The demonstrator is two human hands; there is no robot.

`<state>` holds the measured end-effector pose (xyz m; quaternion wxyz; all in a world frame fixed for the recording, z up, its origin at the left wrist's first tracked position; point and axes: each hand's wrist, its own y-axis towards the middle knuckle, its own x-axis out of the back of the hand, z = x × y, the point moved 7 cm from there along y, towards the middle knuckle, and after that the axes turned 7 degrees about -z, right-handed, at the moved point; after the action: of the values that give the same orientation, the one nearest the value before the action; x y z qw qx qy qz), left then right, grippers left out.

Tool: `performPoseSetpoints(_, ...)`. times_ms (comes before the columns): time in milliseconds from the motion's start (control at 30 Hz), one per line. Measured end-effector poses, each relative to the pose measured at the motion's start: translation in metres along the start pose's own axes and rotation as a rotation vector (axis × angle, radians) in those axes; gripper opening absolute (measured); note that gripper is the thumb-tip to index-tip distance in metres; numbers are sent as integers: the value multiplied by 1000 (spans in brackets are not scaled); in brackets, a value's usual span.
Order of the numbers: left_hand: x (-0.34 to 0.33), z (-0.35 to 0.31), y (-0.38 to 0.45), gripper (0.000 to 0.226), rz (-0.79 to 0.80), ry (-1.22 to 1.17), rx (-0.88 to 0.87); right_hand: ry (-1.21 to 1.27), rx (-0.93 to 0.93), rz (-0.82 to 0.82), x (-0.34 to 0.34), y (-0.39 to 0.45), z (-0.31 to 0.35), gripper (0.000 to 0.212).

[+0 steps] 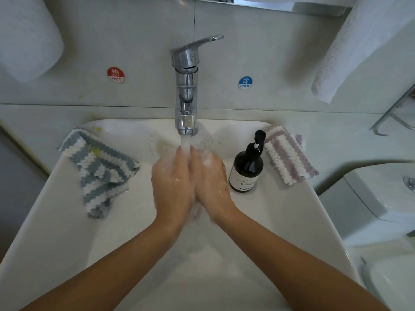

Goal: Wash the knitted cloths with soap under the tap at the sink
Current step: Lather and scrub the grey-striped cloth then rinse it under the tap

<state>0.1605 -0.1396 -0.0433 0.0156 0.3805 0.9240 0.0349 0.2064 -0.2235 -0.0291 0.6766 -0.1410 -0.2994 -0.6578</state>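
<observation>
My left hand (173, 178) and my right hand (211, 178) are pressed together, covered in suds, under the running water of the chrome tap (186, 86). A pale pinkish, foamy cloth (196, 212) peeks out between my palms and is mostly hidden. A blue-and-white striped knitted cloth (98, 169) lies crumpled on the left rim of the white sink (67, 221). On the right rim a mauve-and-white striped knitted cloth (287, 153) lies folded. The dark soap pump bottle (247, 169) stands beside my right hand.
Hot (115, 74) and cold (245, 82) stickers are on the wall beside the tap. White towels hang at the upper left (27, 37) and upper right (359, 46). A toilet cistern (370, 198) is at the right, and a metal rack (395, 113) above it.
</observation>
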Motion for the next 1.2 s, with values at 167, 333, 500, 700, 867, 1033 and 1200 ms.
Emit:
performPoseSetpoints(167,1,4,9,45,-43,30,143,69,132,-69,3,-9,15,25)
performPoseSetpoints(333,3,-4,13,39,-68,1,81,368,-128,15,2,-13,0,20)
performPoseSetpoints(500,14,-5,27,24,-165,-65,26,370,-130,70,-1,-12,-8,17)
performPoseSetpoints(700,10,-6,21,12,-88,-26,8,428,-154,-95,6,-3,-17,19)
performPoseSetpoints(867,-1,-11,7,19,21,-19,-29,484,-230,-152,5,-4,-27,33)
performPoseSetpoints(1033,-3,-2,0,20,42,-51,54,413,-248,14,-3,-11,-21,32)
performPoseSetpoints(1200,4,0,3,23,-24,-17,85,406,-183,81,-7,-15,-7,34)
